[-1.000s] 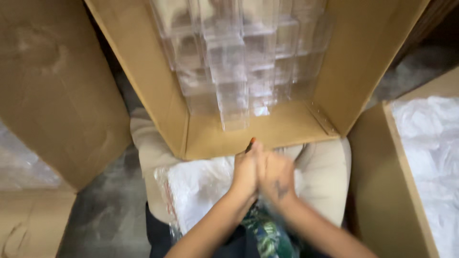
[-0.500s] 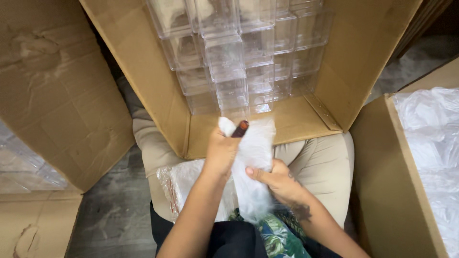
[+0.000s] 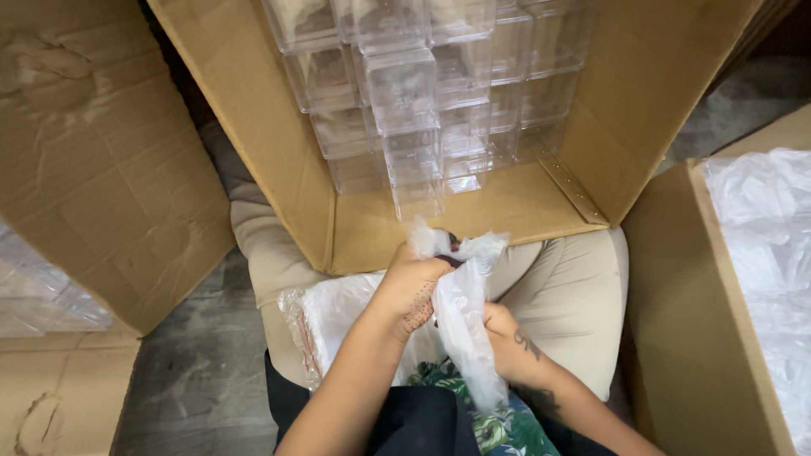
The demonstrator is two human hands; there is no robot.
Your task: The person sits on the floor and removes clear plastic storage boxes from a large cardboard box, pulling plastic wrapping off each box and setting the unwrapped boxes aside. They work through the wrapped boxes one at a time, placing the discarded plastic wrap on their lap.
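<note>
Above lap, both hands' fingers point(image 3: 439, 268) pinch clear plastic bag point(image 3: 465, 329).

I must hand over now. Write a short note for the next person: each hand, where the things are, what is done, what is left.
Left hand: grips the top of a clear plastic bag.
Right hand: holds the bag lower down.
Things: a small dark item shows at the bag's mouth; more bags lie on the lap; clear boxes are stacked in the open carton ahead.
Done: bag is lifted.
Left: cannot tell.
</note>
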